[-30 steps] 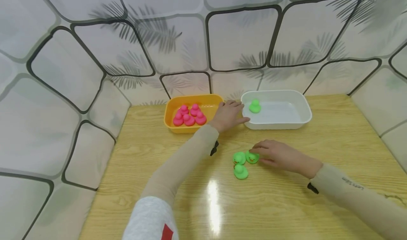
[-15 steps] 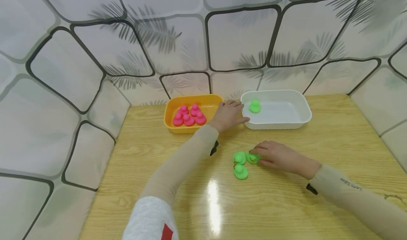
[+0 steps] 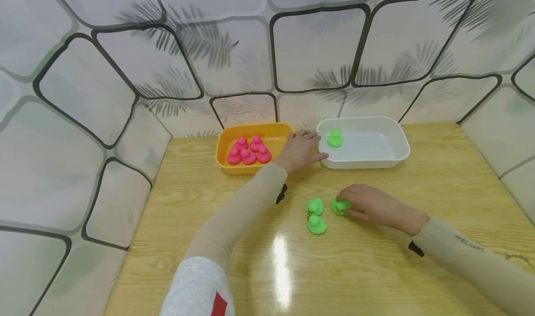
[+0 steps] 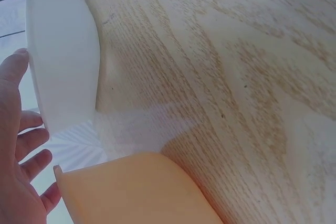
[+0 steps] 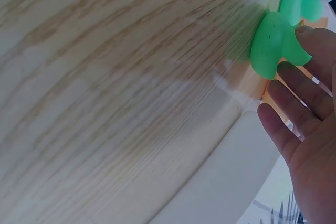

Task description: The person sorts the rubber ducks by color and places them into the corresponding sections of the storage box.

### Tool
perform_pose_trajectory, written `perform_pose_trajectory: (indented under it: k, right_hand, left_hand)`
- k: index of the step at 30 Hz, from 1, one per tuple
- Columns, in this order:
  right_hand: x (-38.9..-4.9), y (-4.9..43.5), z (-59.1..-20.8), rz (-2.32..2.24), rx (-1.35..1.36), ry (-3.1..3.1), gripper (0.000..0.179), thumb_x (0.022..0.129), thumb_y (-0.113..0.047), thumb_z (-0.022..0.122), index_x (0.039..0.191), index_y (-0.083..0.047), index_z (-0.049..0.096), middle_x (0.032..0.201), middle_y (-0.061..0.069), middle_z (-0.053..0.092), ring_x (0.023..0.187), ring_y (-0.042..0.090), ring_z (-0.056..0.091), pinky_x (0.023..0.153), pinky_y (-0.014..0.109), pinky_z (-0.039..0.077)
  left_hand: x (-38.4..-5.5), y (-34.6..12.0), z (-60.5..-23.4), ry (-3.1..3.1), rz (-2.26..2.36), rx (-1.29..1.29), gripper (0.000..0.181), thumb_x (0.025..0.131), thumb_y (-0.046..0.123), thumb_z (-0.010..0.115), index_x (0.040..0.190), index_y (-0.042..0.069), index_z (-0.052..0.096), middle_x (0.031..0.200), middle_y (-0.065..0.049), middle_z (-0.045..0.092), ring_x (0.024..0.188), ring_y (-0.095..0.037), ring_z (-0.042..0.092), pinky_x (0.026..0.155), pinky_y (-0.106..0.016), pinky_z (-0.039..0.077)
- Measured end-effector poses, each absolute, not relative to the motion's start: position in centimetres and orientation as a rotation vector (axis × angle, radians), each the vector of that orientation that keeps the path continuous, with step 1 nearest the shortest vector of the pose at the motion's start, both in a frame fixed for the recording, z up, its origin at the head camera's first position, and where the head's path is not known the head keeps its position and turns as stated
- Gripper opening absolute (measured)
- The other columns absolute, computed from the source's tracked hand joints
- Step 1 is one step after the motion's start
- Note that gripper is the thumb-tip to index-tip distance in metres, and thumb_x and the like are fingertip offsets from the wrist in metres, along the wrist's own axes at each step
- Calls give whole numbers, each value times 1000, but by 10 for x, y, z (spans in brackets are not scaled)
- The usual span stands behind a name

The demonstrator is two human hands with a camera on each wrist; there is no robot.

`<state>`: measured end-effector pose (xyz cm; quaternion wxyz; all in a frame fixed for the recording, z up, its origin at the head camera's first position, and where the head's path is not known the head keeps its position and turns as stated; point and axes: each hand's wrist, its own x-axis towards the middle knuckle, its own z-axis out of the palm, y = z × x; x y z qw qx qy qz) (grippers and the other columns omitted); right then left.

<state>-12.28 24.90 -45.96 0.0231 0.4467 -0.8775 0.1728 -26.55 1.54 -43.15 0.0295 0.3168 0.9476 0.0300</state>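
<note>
My right hand [image 3: 378, 206] holds a green rubber duck [image 3: 340, 207] by its head between thumb and fingers, low over the wooden table. In the right wrist view, the thumb and a finger lie on either side of the duck [image 5: 270, 45]. Two more green ducks [image 3: 316, 224] sit close together just left of it. My left hand [image 3: 301, 151] rests across the gap between the orange tray [image 3: 238, 169] and the white tray [image 3: 363, 165], its fingers spread. The left thumb touches the white tray's rim, as the left wrist view also shows on the white tray [image 4: 65, 51].
Several pink ducks [image 3: 248, 156] fill the left part of the orange tray. One green duck [image 3: 335, 139] sits at the left end of the white tray. Behind both trays stands a patterned wall [image 3: 317, 51], with another wall on each side of the wooden table [image 3: 188, 204].
My right hand has shifted slightly right with the green duck, opening a gap to the two beside it. The left hand has stayed where it was.
</note>
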Motion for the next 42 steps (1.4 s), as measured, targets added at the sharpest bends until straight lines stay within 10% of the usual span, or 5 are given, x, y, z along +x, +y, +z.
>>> perform_pose_trajectory:
  k: [42]
  right_hand:
    - [-141,288,-422,549,1110,-2889,30,87,-13,85,114,-8,73,109,0,73,100,23,69,85,46,57]
  left_hand:
    - [-267,22,-435,2939,52,947,80,101,71,44,158,15,45,162,-1,45,149,-23,38,117,-46,33]
